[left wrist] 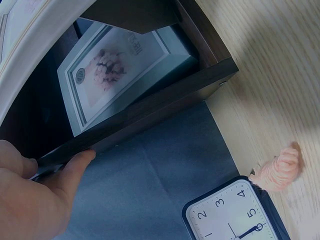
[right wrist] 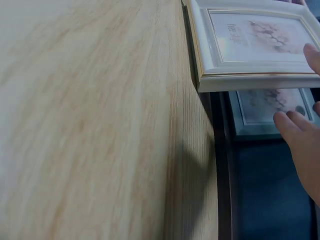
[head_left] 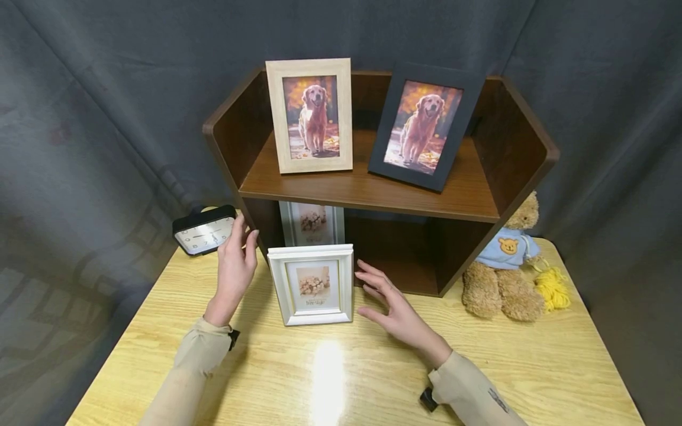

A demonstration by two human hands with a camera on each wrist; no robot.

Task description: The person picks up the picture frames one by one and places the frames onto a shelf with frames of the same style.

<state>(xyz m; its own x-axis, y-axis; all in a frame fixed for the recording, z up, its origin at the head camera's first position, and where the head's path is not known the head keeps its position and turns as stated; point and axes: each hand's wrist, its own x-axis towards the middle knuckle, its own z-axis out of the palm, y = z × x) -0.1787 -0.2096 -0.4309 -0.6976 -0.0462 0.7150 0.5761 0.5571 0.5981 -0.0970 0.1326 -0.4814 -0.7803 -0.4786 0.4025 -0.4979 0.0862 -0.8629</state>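
Observation:
A white photo frame (head_left: 310,316) with a flower print stands upright on the table, leaning slightly back, in front of the shelf. To its right is my right hand (head_left: 396,313), fingers spread and extended toward its side edge, a small gap between. My left hand (head_left: 234,269) is raised to the left of the white frame, by the shelf's left side panel, its thumb and fingers apart. In the left wrist view the thumb (left wrist: 80,162) overlaps the panel's edge; contact is unclear. Behind the white frame, a grey-green photo frame (head_left: 338,222) stands in the lower compartment, partly hidden.
On top of the brown shelf (head_left: 341,189) stand a light wood frame (head_left: 345,118) and a tilted black frame (head_left: 463,124). A black-rimmed clock (head_left: 199,234) sits left. A teddy bear (head_left: 506,254) and yellow yarn (head_left: 554,290) are right. A pink ornament (left wrist: 280,170) lies beside the clock.

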